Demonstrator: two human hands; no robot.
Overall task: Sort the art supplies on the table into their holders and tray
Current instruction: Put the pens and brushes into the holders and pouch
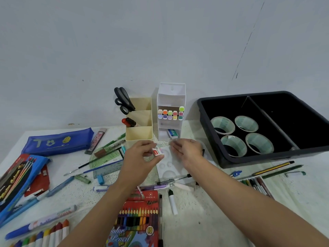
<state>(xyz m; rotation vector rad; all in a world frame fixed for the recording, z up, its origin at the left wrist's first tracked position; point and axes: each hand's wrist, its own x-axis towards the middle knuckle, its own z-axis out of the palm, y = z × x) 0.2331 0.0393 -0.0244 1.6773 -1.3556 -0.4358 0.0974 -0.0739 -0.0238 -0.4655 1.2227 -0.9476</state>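
An eraser sits pinched in the left fingers, over a palette on the worktop. Just behind the fingers stand a holder and a rack. A tray lies to their right, rulers to their left, and a pencil box before them.

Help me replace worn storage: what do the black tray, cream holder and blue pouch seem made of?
Black tray: probably moulded plastic, given its smooth rounded rim with a dull sheen.
Cream holder: likely matte plastic, given its thin, straight, even walls.
Blue pouch: seems to be soft vinyl or coated fabric, as its surface is glossy and creased.
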